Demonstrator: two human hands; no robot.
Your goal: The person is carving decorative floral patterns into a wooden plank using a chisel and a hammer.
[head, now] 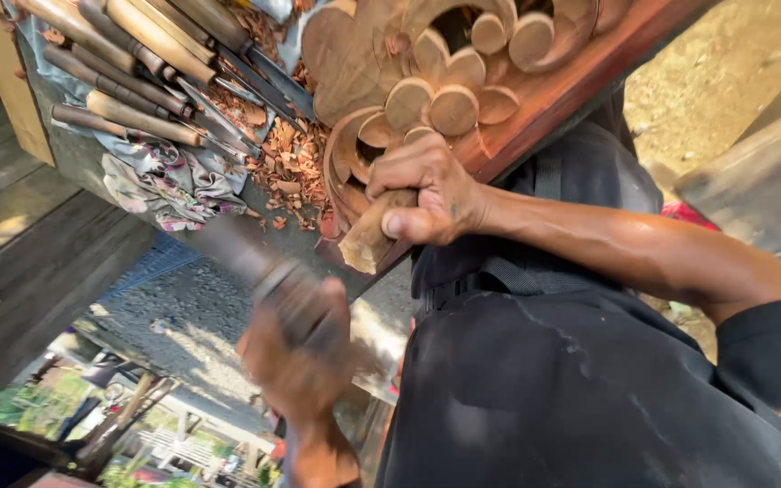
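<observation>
- Nearest to me, my right hand [296, 361] is closed round the handle of a mallet [255, 267], all of it blurred. From this alone I cannot tell how the head is angled; if it meets the chisel off-centre, I judge it could glance onto my knuckles.
- Just beyond, my left hand [427, 194] is wrapped tight round the wooden handle of a chisel [374, 233], thumb across the butt end, right by the near edge of the tabletop [92, 163]. That thumb sits close to where a blow would land.
- The chisel's blade is hidden under my fingers, against the carved panel [445, 90] with its rounded petals. A slip, I think, could chip a petal.
- Red wood chips [291, 167] lie loose beside the panel.
- Farther off, spare chisels [146, 72] lie in a row on a cloth [169, 185] by the far corner.
</observation>
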